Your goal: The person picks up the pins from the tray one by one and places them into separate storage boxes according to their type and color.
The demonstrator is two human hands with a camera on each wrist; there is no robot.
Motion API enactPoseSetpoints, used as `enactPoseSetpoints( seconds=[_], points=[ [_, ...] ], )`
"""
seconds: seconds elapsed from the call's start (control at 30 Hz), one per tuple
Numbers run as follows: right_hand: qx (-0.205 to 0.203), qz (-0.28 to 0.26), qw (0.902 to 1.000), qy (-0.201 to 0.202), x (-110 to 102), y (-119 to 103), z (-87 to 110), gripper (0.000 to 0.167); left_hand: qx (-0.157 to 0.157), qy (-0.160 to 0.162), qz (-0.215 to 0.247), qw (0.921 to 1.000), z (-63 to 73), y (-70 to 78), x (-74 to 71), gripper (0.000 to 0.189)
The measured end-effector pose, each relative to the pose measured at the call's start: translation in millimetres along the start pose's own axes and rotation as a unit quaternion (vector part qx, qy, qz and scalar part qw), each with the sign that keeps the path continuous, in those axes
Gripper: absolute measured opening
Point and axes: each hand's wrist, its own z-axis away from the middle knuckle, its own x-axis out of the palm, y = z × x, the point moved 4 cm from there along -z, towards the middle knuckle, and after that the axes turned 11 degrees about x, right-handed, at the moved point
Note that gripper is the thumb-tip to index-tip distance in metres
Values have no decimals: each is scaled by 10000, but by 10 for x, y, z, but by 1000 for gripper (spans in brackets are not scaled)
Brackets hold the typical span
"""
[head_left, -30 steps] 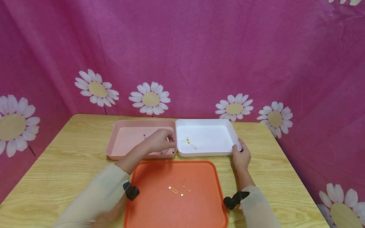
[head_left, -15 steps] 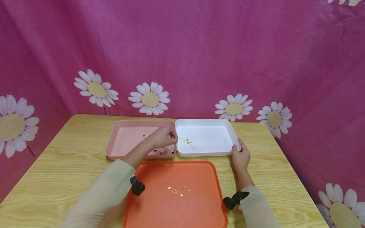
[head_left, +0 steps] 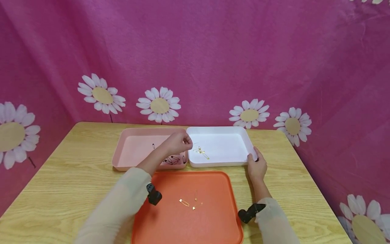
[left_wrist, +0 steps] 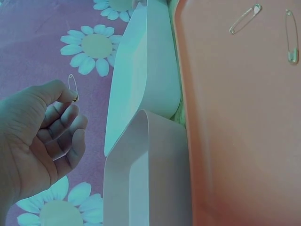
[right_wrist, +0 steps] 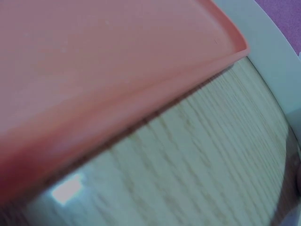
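Observation:
Between thumb and forefinger, my left hand (head_left: pixel 178 143) pinches a gold safety pin (left_wrist: pixel 72 84), plain in the left wrist view and faint in the head view. That hand hovers over the seam where the pink tray (head_left: pixel 132 149) meets the white tray (head_left: pixel 228 145). Several gold safety pins (head_left: pixel 206 156) lie in the left part of the white tray. My right hand (head_left: pixel 257 166) grips the white tray's right front corner, thumb on the rim. Black safety pins (head_left: pixel 175 158) lie in the pink tray, partly hidden by my left arm.
Nearer the body, an orange tray (head_left: pixel 210 223) bears a few gold safety pins (head_left: pixel 184 202). All three trays stand on a wooden table (head_left: pixel 61 186). A magenta flowered cloth (head_left: pixel 201 61) hangs behind and at both sides.
My left hand has moved a little right and up, from above the pink tray to the white tray's left edge. The right hand keeps its hold on the white tray.

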Motion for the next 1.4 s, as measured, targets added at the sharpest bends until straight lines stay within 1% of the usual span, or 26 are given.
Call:
enactPoseSetpoints(
  seconds=[0.3,0.53,0.6,0.93,1.07,1.23,1.4],
  points=[
    [7,50,10000,24,-5,-39,30,46,-179,133,113,9997,-110,-47,79,10],
    [-110,-43,9997,191,-16,-17,17,44,-83,194,110,9997,-157,-64,138,10],
    [-87,-53,9998,186,-17,-20,22,44,-139,183,125,9997,-170,-90,155,10],
    [-80,47,9998,159,-6,-24,25,44,-519,199,222,9982,-176,-162,202,10],
    [-90,47,9998,175,-2,-9,8,45,-566,285,235,9977,-187,-183,227,11],
    [-89,4,9999,119,3,6,1,45,-560,416,138,9975,-203,-205,257,16],
    [-108,-2,9999,84,-6,-2,6,45,-602,331,83,9976,-205,-229,286,23]
  ],
)
